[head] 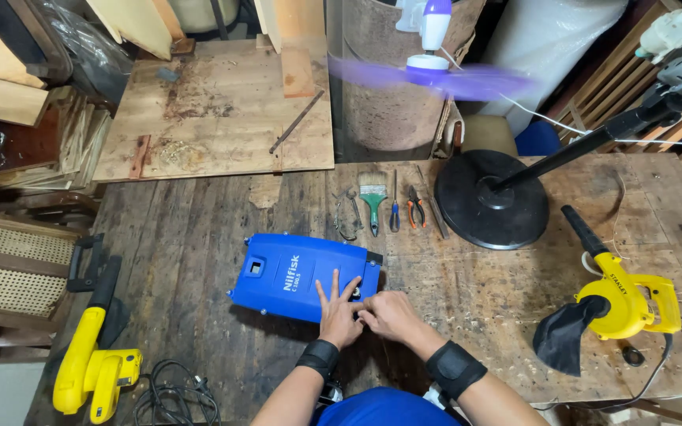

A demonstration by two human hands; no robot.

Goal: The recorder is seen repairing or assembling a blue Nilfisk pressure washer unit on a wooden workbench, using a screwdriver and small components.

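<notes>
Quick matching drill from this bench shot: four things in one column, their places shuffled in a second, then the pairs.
Things:
1. blue casing
2. paintbrush
3. yellow blower
4. fan base

Places:
A. right side of the table, black bag on it
B. under the left hand and right hand
C. in the row of hand tools, beside a screwdriver and pliers
D. right of that tool row, black pole rising from it

Pairs: 1-B, 2-C, 3-A, 4-D
</notes>
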